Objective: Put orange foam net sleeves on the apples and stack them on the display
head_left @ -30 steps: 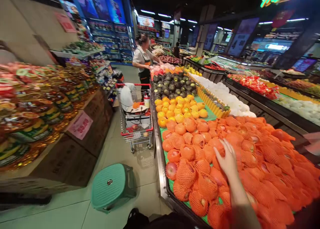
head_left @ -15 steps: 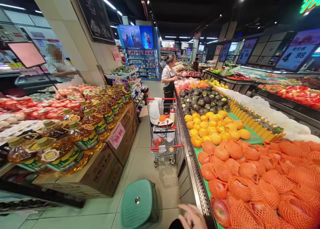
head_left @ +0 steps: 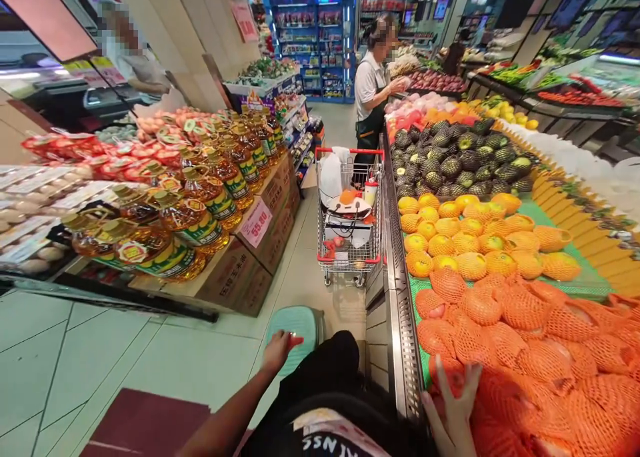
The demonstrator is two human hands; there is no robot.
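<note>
Apples (head_left: 505, 370) in orange foam nets filled the lower right of the frame, round, firm, bruisable. Right hand (head_left: 453, 410) lay spread on 1; left hand (head_left: 278, 352) pinched something small and red.

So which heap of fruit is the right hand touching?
The nearest heap, the apples in orange net sleeves; the right hand rests on its front edge, while the yellow-netted fruit and dark green fruit lie beyond.

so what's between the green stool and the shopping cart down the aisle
In the head view, only bare pale floor tile separates the green stool from the shopping cart. The left hand, holding something small and red, reaches over the stool's near edge.
</note>
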